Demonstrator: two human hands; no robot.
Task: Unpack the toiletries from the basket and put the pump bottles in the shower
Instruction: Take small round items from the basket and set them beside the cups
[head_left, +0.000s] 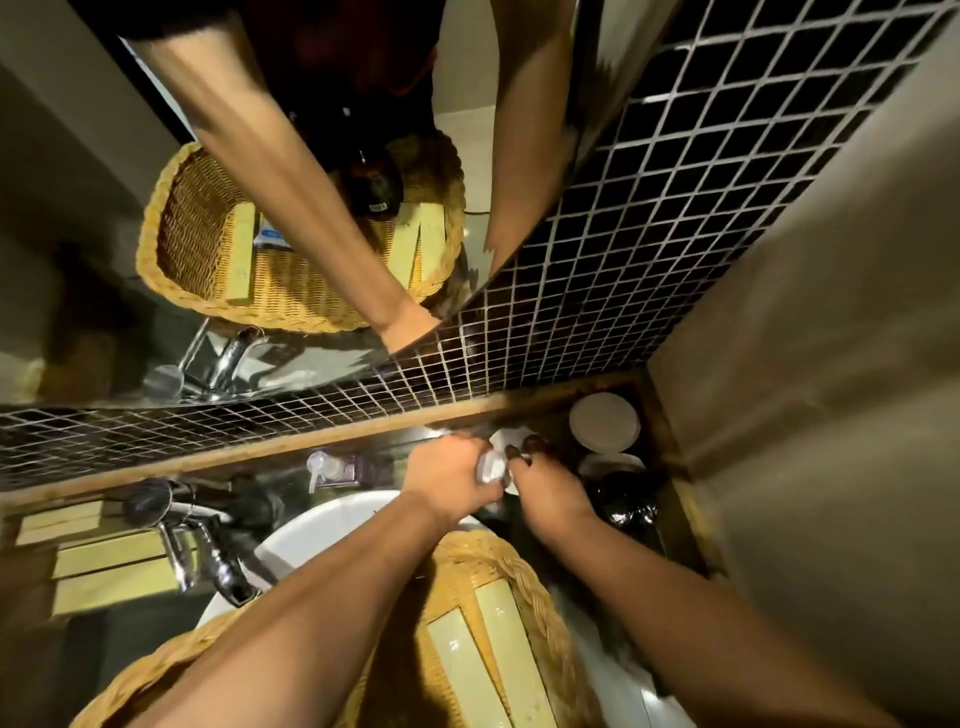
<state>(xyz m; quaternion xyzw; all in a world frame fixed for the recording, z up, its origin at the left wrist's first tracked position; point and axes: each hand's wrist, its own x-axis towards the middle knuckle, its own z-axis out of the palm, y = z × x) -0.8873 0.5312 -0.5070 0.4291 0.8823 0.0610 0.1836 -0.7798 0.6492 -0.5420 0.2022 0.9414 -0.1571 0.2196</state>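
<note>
Unpacking step, by the look of it: both hands work a small white item (493, 465) at the far right of the bench (675, 525), just below the mirror's wooden ledge (291, 441). Left hand (449, 475) has its grip pressed together around the item. Right hand (545, 486) touches the item's right side, fingers (532, 447) curled over it; whether that grip is pinching or just steadying is hard to tell. What the item is: too blurred.

Wicker basket (524, 577) sits near, over the white sink (322, 525), under both forearms, with pale green boxes (483, 654) inside. One clear pump bottle (332, 467) stands at the far side of the bench, left of the hands, beside the chrome tap (208, 556). More green boxes (104, 566) lie stacked at left. White round lids (604, 421) sit far right.

Next move likely calls for setting the white item down, then reaching for the pump bottle. Shower not in view.
</note>
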